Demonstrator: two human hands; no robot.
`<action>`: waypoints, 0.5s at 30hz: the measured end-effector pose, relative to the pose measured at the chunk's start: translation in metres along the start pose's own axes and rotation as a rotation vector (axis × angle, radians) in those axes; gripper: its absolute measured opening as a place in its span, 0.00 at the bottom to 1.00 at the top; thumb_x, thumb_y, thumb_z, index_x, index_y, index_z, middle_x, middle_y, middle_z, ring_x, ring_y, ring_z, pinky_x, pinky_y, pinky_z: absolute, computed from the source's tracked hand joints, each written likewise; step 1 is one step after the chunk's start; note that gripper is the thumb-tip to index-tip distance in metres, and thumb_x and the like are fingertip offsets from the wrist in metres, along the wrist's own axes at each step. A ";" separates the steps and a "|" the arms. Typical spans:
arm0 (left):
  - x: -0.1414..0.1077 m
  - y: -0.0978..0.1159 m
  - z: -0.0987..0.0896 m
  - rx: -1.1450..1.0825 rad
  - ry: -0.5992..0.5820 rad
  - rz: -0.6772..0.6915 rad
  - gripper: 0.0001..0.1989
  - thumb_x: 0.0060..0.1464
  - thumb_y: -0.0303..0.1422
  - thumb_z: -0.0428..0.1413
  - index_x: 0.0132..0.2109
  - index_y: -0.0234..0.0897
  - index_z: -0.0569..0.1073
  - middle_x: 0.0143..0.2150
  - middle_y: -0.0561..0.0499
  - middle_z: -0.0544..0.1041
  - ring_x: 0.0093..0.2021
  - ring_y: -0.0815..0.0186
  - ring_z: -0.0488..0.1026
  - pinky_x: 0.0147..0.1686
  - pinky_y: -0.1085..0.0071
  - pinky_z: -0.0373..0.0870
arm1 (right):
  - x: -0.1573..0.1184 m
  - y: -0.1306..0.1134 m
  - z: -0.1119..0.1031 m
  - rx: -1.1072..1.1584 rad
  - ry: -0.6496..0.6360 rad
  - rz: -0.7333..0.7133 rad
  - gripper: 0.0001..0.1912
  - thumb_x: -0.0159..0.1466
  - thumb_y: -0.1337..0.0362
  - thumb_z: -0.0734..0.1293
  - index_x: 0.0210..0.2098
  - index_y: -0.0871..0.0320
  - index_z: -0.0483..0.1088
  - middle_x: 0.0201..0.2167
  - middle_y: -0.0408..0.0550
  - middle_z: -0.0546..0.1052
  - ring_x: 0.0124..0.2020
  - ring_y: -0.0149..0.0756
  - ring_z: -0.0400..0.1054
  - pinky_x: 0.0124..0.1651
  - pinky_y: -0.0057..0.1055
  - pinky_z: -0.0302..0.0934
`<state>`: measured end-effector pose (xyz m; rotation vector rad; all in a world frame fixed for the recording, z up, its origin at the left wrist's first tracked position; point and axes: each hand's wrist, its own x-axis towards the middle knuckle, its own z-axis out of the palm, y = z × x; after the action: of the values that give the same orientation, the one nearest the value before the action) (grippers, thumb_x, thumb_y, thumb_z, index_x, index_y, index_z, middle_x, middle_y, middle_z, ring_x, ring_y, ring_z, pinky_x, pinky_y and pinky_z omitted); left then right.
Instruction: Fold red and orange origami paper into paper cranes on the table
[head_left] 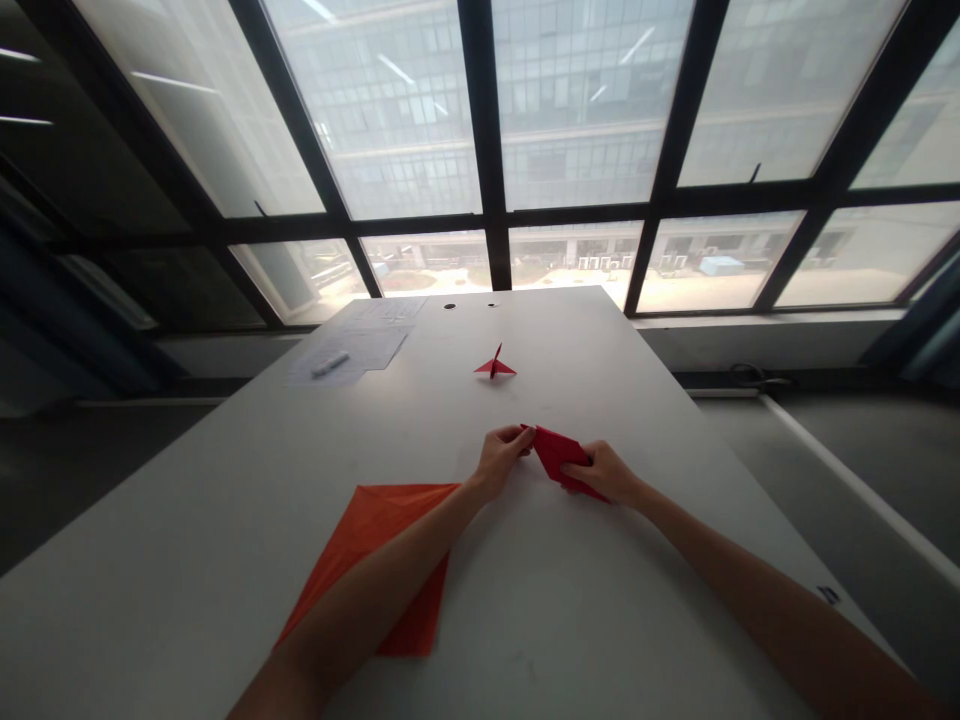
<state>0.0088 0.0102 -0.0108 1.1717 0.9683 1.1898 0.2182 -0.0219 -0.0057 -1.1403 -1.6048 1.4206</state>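
So, what is shown at the centre of the view?

A folded red paper (559, 458) held between two bare hands, above the near half of the table (570, 640).

How is each hand posed?

The left hand (504, 462) is closed in a pinch on the paper's left tip. The right hand (604, 473) is curled around the paper's right side and grips it along its lower edge. Neither hand is spread, and the two stand just apart, with the paper bridging the gap.

What lies nearest to them?

A small red origami crane (494, 366) stands upright on the table, farther away, roughly in line with the left hand and well apart from both hands. To the near left lies a large orange paper sheet (375, 560), flat on the surface, with one corner pointing left. The left forearm (375, 590) crosses above it and hides its middle.

And toward the far end?

Printed paper sheets (360, 345) lie at the far left of the table, with a white marker (330, 364) resting on them. Two small round holes (449, 306) mark the far edge area.

What forms the background?

A large window (487, 120) with dark frames runs beyond the table, and a multi-storey building (465, 120) shows through its panes.
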 end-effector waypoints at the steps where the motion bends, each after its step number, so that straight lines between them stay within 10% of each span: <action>1: 0.000 0.000 0.000 -0.002 0.013 0.007 0.18 0.47 0.46 0.64 0.33 0.33 0.79 0.28 0.50 0.76 0.30 0.68 0.69 0.33 0.71 0.65 | 0.000 0.000 0.000 -0.004 0.000 0.003 0.15 0.54 0.56 0.71 0.31 0.64 0.76 0.24 0.49 0.79 0.25 0.40 0.74 0.27 0.30 0.65; 15: 0.001 -0.002 -0.002 -0.097 0.010 0.007 0.20 0.52 0.47 0.61 0.32 0.30 0.78 0.29 0.48 0.74 0.29 0.69 0.68 0.30 0.72 0.64 | -0.001 0.000 -0.005 0.054 -0.068 0.011 0.20 0.54 0.52 0.72 0.34 0.65 0.77 0.26 0.50 0.80 0.26 0.39 0.74 0.29 0.31 0.66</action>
<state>0.0076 0.0119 -0.0130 1.0940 0.9044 1.2358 0.2229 -0.0207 -0.0054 -1.0817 -1.5996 1.5153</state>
